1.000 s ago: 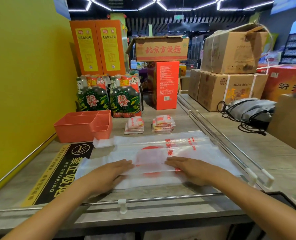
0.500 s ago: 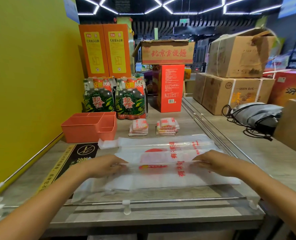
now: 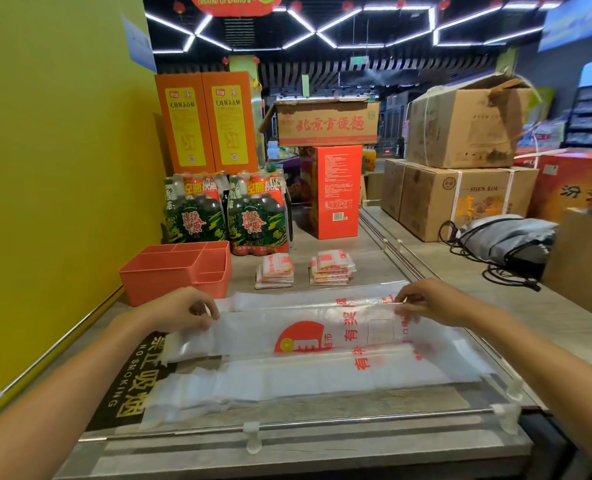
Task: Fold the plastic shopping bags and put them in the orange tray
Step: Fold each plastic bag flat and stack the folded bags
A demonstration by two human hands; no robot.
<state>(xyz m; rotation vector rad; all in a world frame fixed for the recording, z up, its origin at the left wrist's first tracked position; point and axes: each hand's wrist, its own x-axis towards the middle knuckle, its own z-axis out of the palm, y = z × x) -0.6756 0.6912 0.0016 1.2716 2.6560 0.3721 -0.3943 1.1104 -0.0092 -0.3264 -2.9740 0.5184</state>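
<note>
A clear plastic shopping bag [image 3: 308, 341] with red print lies flat across the counter, its near half folded up and away from me. My left hand [image 3: 180, 308] pinches the folded edge at the bag's left end. My right hand [image 3: 426, 301] pinches the same edge at the right end. More flat bags [image 3: 287, 379] lie under and in front of it. The orange tray [image 3: 173, 271] with several compartments stands at the back left, beside the yellow wall. Two stacks of folded bags [image 3: 274, 271] [image 3: 332, 268] sit behind the spread bag.
Green bottle packs [image 3: 225, 216], orange and red cartons [image 3: 332, 192] and cardboard boxes [image 3: 460, 195] crowd the back of the counter. A grey drawstring bag [image 3: 509, 237] lies at the right. Metal rails [image 3: 322, 422] edge the counter front and sides. A black no-smoking sticker [image 3: 138, 375] lies at the left.
Both hands moved apart and away from me, lifting the bag's near edge and carrying it over toward the far side. They went from pressing flat to pinching the edge.
</note>
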